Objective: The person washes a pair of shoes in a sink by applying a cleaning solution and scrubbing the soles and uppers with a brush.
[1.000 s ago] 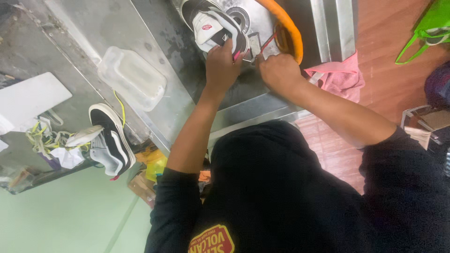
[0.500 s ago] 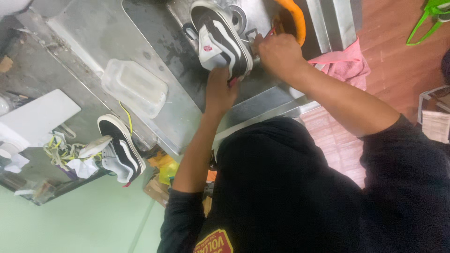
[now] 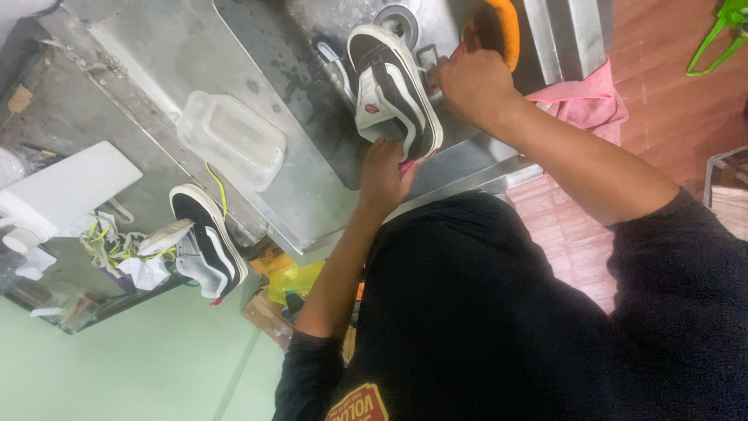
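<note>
1. Left hand (image 3: 386, 178) is clamped on the heel end of the shoe (image 3: 392, 90), fingers curled around the back, propping it on edge over the sink (image 3: 312, 93).
2. Right hand (image 3: 475, 86) sits at the shoe's far side, closed into a fist on something thin and red; what it is, I cannot tell, since only a sliver shows.
3. The shoe itself sits between the two hands, sole turned away from the left palm, white stripe facing the camera.
4. Handling call: it looks light, with a stiff rubber sole and a soft canvas upper that would give under a squeeze. In a wet basin the rubber is likely slippery, so heel and sole edge look like the firm places to hold.
5. Just beyond the right hand, an orange basin (image 3: 499, 27) and the drain (image 3: 397, 19).
6. Beside the right forearm, a pink cloth (image 3: 584, 101) hangs over the sink's edge.
7. Outward from the left hand, a clear tub (image 3: 231, 139) sits on the steel counter.
8. Further out, the second shoe (image 3: 209, 242) lies well apart, with loose laces (image 3: 109, 245) next to it.
</note>
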